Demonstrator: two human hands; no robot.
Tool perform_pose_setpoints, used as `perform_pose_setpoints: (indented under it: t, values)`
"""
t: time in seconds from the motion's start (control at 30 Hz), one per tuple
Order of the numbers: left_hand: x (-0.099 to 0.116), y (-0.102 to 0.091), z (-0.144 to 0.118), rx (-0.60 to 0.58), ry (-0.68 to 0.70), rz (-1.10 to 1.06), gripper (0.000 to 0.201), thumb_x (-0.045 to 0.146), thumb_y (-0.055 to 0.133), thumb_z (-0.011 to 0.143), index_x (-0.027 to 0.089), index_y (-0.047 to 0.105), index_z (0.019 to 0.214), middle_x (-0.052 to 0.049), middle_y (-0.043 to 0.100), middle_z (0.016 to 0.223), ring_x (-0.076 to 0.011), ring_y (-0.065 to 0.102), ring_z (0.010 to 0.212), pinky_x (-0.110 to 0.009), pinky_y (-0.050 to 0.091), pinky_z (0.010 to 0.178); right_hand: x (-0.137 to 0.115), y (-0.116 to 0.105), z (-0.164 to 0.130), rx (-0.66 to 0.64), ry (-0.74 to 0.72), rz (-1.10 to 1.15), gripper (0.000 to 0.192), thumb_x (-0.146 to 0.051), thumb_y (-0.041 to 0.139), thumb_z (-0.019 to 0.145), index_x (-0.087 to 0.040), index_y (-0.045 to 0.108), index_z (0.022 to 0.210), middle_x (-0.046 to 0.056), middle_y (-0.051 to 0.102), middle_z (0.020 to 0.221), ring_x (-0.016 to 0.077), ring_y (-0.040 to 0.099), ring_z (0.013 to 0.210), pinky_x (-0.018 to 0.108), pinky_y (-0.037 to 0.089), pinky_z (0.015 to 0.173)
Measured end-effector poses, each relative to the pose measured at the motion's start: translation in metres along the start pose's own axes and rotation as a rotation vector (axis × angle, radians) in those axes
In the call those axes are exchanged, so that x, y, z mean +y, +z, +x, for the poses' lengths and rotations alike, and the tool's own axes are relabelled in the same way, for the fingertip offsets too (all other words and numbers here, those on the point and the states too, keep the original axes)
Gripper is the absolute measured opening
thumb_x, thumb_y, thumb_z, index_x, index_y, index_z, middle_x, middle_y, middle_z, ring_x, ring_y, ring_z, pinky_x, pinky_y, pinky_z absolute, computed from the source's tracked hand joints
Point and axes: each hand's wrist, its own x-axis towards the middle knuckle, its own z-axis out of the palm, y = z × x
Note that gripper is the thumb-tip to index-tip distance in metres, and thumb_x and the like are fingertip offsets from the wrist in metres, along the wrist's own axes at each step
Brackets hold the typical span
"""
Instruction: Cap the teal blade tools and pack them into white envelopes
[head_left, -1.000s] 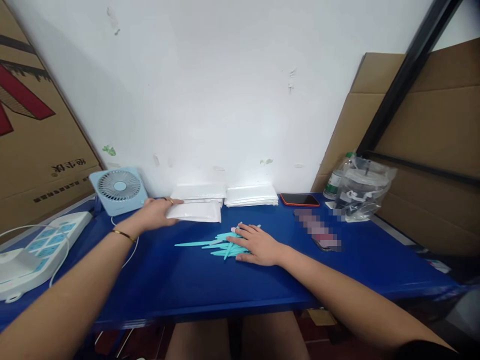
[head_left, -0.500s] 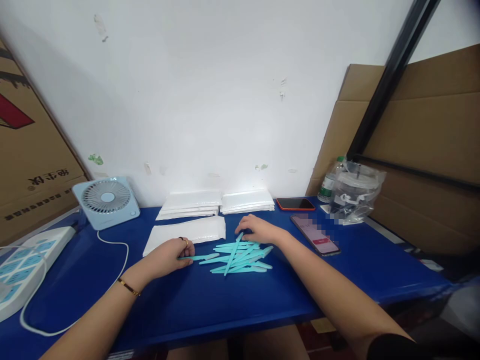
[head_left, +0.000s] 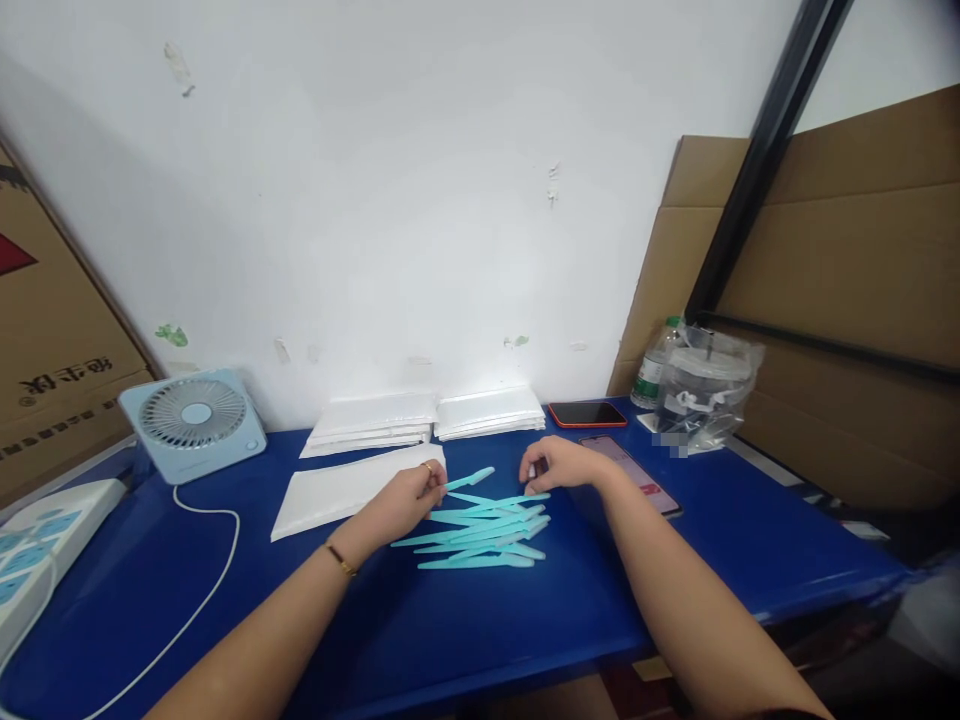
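A loose pile of turquoise eyebrow razors [head_left: 480, 540] lies on the blue table, their handles mostly pointing left. My left hand [head_left: 412, 497] is closed on the handle of one razor [head_left: 471, 479], whose pale blade end points right above the pile. At the pile's upper right, my right hand [head_left: 559, 465] has its fingers curled, thumb and fingertip at the end of another razor [head_left: 506, 500]. A flat white padded envelope [head_left: 322, 490] lies behind my left hand and is partly covered by it.
Two stacks of white padded envelopes [head_left: 371, 420] stand against the wall. A blue fan [head_left: 195, 420] and a white power strip [head_left: 52, 540] are at left. Two phones, one red-edged [head_left: 589, 413], lie at right, near a bottle [head_left: 651, 370] and a bagged cup [head_left: 709, 385].
My left hand has moved right and up with its razor, over the pile. My right hand has shifted right, and the razor at its fingertips has turned from steep to nearly level.
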Motion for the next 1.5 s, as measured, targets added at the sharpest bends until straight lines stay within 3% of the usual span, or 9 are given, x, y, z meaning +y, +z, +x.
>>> perform_pose_setpoints:
  t: [0.1,0.17,0.43,0.6,0.77,1.03,1.1,1.27,1.5]
  values:
    - [0.003,0.018,0.024,0.041,0.061,0.073,0.018,0.035,0.039,0.084,0.021,0.05,0.084,0.0,0.056,0.072,-0.0139,0.051,0.064,-0.024,0.039,0.059,-0.006,0.01,0.007,0.175,-0.054,0.179,0.042,-0.044,0.068,0.067,-0.016,0.066,0.098,0.003,0.063,0.074,0.0132,0.057,0.066,0.023,0.044,0.06]
    - [-0.001,0.021,0.034,0.055,0.08,0.117,0.017,0.033,0.04,0.083,0.021,0.052,0.083,0.0,0.057,0.074,-0.0144,0.051,0.066,-0.025,0.039,0.059,-0.007,0.021,0.016,0.231,-0.058,0.225,0.038,-0.042,0.067,0.069,-0.015,0.067,0.095,0.002,0.062,0.07,0.0125,0.055,0.062,0.023,0.044,0.058]
    - [-0.019,0.014,0.04,0.128,0.08,0.211,0.016,0.031,0.041,0.084,0.021,0.053,0.084,-0.001,0.058,0.074,-0.0159,0.053,0.069,-0.026,0.038,0.062,0.01,0.03,0.031,0.247,0.015,0.213,0.022,-0.032,0.062,0.071,-0.013,0.069,0.079,0.003,0.064,0.064,0.0115,0.056,0.057,0.022,0.044,0.055]
    - [-0.018,0.017,0.041,0.154,0.09,0.201,0.017,0.033,0.042,0.084,0.021,0.055,0.084,-0.002,0.061,0.078,-0.0172,0.055,0.073,-0.027,0.039,0.063,0.005,0.033,0.033,0.306,0.021,0.232,0.035,-0.039,0.067,0.067,-0.014,0.068,0.092,0.003,0.064,0.069,0.0124,0.056,0.062,0.022,0.044,0.057]
    - [-0.019,0.024,0.046,0.16,0.068,0.201,0.018,0.033,0.041,0.085,0.021,0.055,0.085,-0.002,0.062,0.077,-0.018,0.056,0.072,-0.028,0.039,0.064,0.002,0.036,0.036,0.263,0.017,0.15,0.027,-0.039,0.063,0.071,-0.015,0.071,0.08,0.001,0.062,0.06,0.0109,0.053,0.055,0.021,0.039,0.052]
    - [-0.026,0.028,0.052,0.233,0.087,0.288,0.02,0.032,0.048,0.082,0.021,0.059,0.095,-0.005,0.063,0.096,-0.022,0.056,0.089,-0.034,0.041,0.079,0.013,0.004,0.014,0.288,0.063,0.02,0.029,-0.041,0.066,0.068,-0.016,0.072,0.081,0.003,0.065,0.073,0.0131,0.055,0.064,0.023,0.041,0.059]
    - [-0.023,0.027,0.049,0.24,0.12,0.31,0.022,0.034,0.05,0.081,0.022,0.059,0.097,-0.004,0.062,0.101,-0.0221,0.055,0.093,-0.034,0.04,0.082,0.007,-0.003,0.005,0.216,0.049,-0.016,0.028,-0.042,0.066,0.068,-0.017,0.072,0.08,0.003,0.065,0.076,0.0131,0.054,0.066,0.023,0.041,0.059]
    - [-0.01,0.024,0.041,0.13,0.205,0.287,0.022,0.04,0.049,0.083,0.024,0.063,0.083,-0.001,0.063,0.089,-0.0179,0.056,0.083,-0.029,0.04,0.072,-0.002,-0.005,-0.007,-0.07,0.09,-0.143,0.027,-0.039,0.073,0.058,-0.018,0.071,0.075,0.0,0.063,0.069,0.0122,0.053,0.06,0.021,0.037,0.052]
    - [0.001,0.028,0.037,0.048,0.228,0.295,0.027,0.043,0.046,0.084,0.023,0.064,0.081,-0.001,0.064,0.078,-0.0157,0.056,0.073,-0.026,0.038,0.064,-0.01,0.013,0.007,-0.003,0.037,-0.064,0.023,-0.036,0.068,0.065,-0.016,0.067,0.075,-0.001,0.06,0.062,0.0108,0.052,0.056,0.02,0.037,0.052]
